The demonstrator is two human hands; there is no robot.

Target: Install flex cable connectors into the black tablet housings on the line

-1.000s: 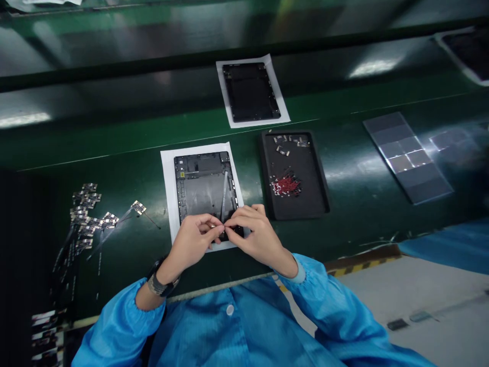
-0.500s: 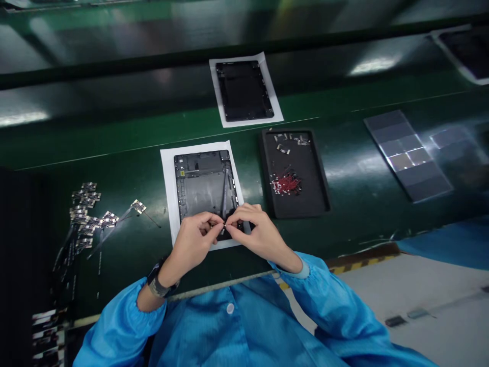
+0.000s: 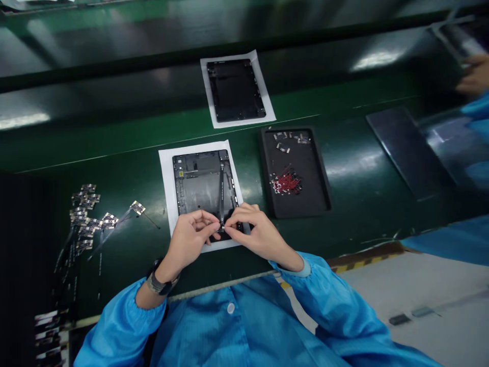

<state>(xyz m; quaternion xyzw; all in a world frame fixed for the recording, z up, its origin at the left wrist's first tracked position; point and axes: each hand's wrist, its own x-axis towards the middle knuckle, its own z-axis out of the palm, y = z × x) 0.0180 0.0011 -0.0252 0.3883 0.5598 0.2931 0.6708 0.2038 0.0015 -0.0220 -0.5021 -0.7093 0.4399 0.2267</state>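
Observation:
A dark tablet housing [image 3: 198, 188] lies open on a white sheet [image 3: 166, 178] in front of me. A dark flex cable [image 3: 222, 191] runs down its right half to a small board [image 3: 221, 229] near the lower edge. My left hand [image 3: 195, 235] pinches at the left side of this small board, thumb and forefinger together. From the right, my right hand [image 3: 256, 229] pinches at the board's other side. The fingertips nearly meet over the housing's lower edge and partly hide the board.
A black tray [image 3: 317, 173] at the right holds red wires and small parts. Small circuit boards with cables [image 3: 79, 215] lie at the left. Another housing [image 3: 237, 92] is behind. A dark panel [image 3: 408, 153] and another person's hand [image 3: 474, 75] are at the right.
My left hand has shifted slightly left, and the flex cable now lies straighter. The housing behind has moved left. Another person's hand has appeared at the right, and the clear pieces on the panel are gone.

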